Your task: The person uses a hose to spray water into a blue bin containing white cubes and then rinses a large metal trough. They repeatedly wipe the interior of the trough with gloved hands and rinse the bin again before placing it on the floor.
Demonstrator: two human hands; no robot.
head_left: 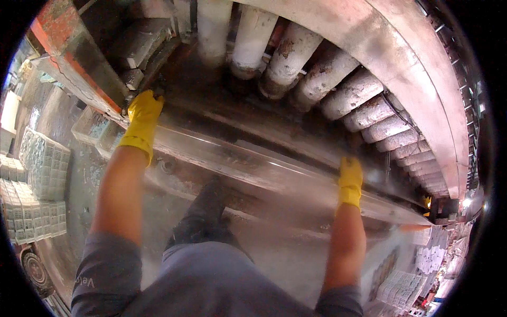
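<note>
Both of my hands wear yellow rubber gloves and reach forward over the long pale ledge (232, 158) of a large machine. My left hand (143, 112) is at the ledge's far left end, beside an orange-edged metal frame (87, 71). Its fingers curl down, and what they close on is hidden. Further right, my right hand (350, 177) bends over the inner side of the same ledge, fingers closed, with its grip out of sight. Between my hands a long, dark, wet strip (248, 127) runs along the trough behind the ledge.
A row of thick, stained cylinders (290, 61) hangs beyond my hands under a curved pale beam (364, 26). Stacked light crates (45, 164) stand at left, with a wheel (36, 268) below them. More pale stacks (400, 288) sit at lower right. Haze blurs the ledge's middle.
</note>
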